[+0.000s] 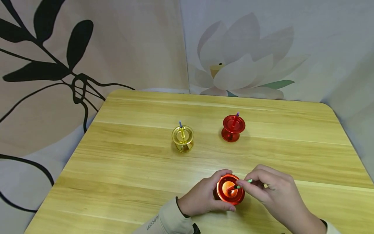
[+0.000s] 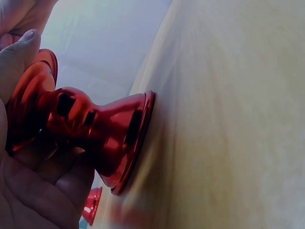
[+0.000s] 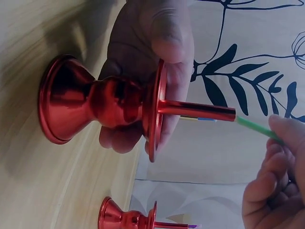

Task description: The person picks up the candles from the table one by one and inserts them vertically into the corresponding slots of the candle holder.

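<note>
A red metal candle holder [image 1: 230, 190] stands on the wooden table [image 1: 146, 182] near its front edge. My left hand [image 1: 208, 195] grips it, thumb on the rim and fingers curled round the stem. In the left wrist view the holder [image 2: 97, 126] has its base flat on the wood, with my palm [image 2: 33, 186] behind it. My right hand [image 1: 270, 190] pinches a thin green candle [image 1: 247, 181] whose other end is in the holder's central tube. The right wrist view shows the tube [image 3: 195, 109], the green candle [image 3: 257, 129] sticking out of it, and my right fingers [image 3: 276, 181] on the candle.
Further back stand a gold candle holder [image 1: 182, 139] and a second red one [image 1: 232, 128], each with a small candle upright in it. The second red holder [image 3: 128, 220] also shows in the right wrist view. Printed cloth hangs behind the table.
</note>
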Available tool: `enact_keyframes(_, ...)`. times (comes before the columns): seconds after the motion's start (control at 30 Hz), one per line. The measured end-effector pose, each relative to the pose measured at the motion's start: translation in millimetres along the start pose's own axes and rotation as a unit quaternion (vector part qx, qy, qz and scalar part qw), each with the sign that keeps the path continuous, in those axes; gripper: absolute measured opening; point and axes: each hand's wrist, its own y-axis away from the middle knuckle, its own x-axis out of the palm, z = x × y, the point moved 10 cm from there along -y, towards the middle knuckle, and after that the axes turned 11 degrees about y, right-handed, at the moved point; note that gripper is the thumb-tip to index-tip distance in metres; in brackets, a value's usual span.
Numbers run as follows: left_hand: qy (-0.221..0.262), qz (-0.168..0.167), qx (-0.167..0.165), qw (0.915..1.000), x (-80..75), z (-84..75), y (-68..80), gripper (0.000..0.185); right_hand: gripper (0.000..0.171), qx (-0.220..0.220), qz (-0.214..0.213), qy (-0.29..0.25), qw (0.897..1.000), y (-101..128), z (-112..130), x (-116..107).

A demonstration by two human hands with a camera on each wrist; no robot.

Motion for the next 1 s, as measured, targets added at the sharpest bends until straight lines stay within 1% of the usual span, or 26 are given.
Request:
enact_keyframes(0.1,-0.004,0.000,0.004,1.0000,0.2,-0.9,-0.3,0.081,0.025,-0.004,0.000,-0.001,1.000,-1,1,1)
enact_keyframes(0.27,-0.004,0.001,0.008,1.0000,0.5,-2.1,-0.8,0.081,0.024,0.002,0.011,-0.009,1.000,-4,3,3)
enact_keyframes(0.5,0.009,0.005,0.006,0.9999,1.9,-1.6,-1.1,0.079,0.026,-0.017,-0.009,-0.019,1.000,-5,6,4)
enact_keyframes(0.77,0.002,0.003,0.011,0.9999,1.2,-2.1,-0.5,0.080,0.027,-0.029,-0.017,-0.022,0.999,-4,7,6)
enact_keyframes(1.0,0.001,0.003,0.015,0.9999,1.2,-4.1,-0.4,0.079,0.024,-0.009,0.014,-0.017,1.000,-3,5,12)
